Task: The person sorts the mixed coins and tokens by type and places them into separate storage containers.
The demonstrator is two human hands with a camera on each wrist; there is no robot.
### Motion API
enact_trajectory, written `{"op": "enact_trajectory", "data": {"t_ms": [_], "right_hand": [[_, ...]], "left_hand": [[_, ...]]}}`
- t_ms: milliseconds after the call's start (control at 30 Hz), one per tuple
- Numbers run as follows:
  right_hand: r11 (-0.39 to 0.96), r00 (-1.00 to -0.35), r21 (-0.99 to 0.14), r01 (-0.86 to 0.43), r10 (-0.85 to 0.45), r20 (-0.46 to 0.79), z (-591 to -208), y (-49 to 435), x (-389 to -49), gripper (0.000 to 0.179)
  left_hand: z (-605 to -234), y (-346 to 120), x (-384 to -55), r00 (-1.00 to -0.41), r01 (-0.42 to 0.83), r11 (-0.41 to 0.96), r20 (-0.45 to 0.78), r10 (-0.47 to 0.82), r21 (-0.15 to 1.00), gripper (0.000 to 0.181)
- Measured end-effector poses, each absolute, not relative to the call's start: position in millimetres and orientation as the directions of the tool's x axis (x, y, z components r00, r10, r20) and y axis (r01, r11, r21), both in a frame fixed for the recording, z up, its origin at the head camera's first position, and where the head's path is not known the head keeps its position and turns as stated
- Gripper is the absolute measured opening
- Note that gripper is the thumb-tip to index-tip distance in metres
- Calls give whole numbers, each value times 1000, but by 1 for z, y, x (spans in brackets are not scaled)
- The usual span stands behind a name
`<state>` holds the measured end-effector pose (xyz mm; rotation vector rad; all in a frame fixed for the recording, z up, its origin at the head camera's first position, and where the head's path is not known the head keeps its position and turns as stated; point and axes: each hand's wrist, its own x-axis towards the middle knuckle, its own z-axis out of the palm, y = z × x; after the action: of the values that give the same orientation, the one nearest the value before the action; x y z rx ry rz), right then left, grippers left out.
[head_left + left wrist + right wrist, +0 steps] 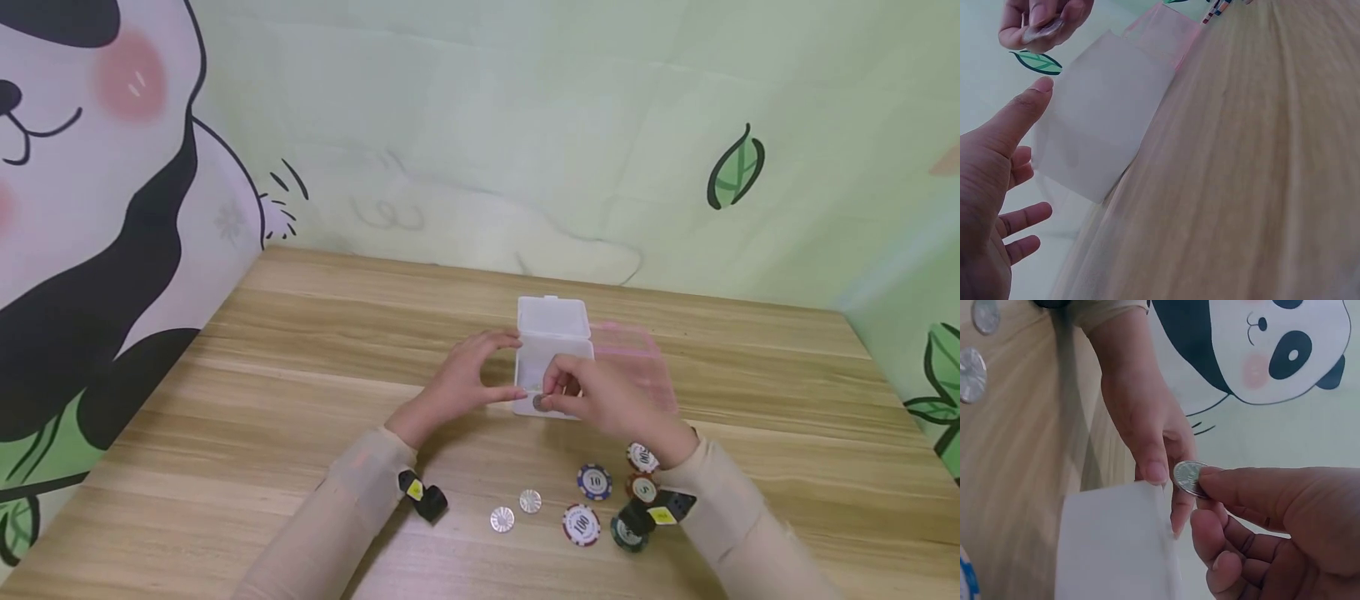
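Between thumb and fingertips, my right hand (600, 396) pinches a silver coin (1188, 478) with a ridged face. It holds the coin over the front part of a small white plastic box (1110, 106). The box's lid (553, 317) stands raised at the back. My left hand (459, 375) is spread at the box's left side, the thumb at the front corner and the fingertips near the back corner. In the right wrist view, the left thumb (1155, 472) lies right at the box's rim. The inside of the box is partly hidden behind my right hand.
A translucent pink box (658, 379) lies just right of the white one. Two silver coins (502, 519) lie nearer me, beside several poker chips (581, 525), some partly covered by my right wrist and its camera. A wall stands behind the wooden table (300, 333).
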<state>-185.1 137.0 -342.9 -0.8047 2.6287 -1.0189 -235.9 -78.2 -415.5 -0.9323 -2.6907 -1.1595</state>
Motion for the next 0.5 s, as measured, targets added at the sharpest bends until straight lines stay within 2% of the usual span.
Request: {"op": "enact_trajectory", "data": {"t_ms": [233,500], "right_hand": [[662,-865,-658,-359,-501,-32,-340,136,-197,6],[686,-873,-618,-384,-487,2,-346,132,-214,7]], "left_hand": [[-415,-78,-235,-820,547,538,281,499,642,66],[-415,-79,-236,-818,547,537,275,505,642,66]]}}
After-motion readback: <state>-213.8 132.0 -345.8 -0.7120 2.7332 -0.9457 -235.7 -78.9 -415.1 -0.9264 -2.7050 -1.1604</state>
